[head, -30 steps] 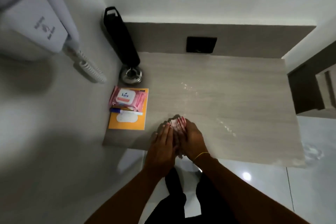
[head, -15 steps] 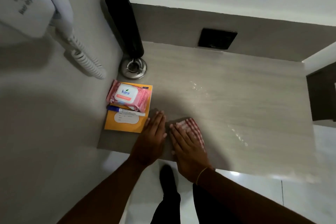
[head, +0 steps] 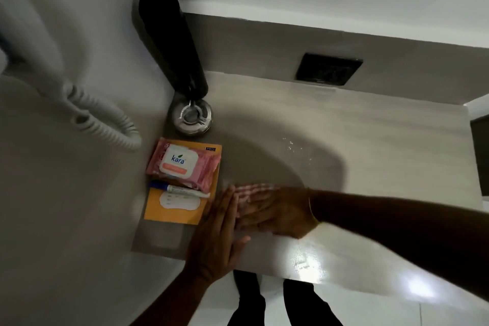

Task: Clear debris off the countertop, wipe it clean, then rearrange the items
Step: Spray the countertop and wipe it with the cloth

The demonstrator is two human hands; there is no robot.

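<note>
Red-and-white checked cloth (head: 254, 189) pressed flat on the countertop (head: 370, 156) under the right hand (head: 277, 213).

Cloth shows only past the fingertips, blurred, lying just right of the orange notebook (head: 180, 209); the right hand lies palm-down with fingers spread on it, gripping nothing, and the left hand (head: 217, 235) rests flat and open beside it, touching the notebook's near right corner. On the notebook sit a pink wipes pack (head: 182, 165) and a blue-capped pen (head: 177, 189). Behind the notebook stand a metal ashtray (head: 191, 117) and a black bottle (head: 172, 45). The top is pale wood-grain laminate with wet specks (head: 293, 147) right of the notebook; a coiled white cord (head: 100, 119) hangs on the wall to its left.
</note>
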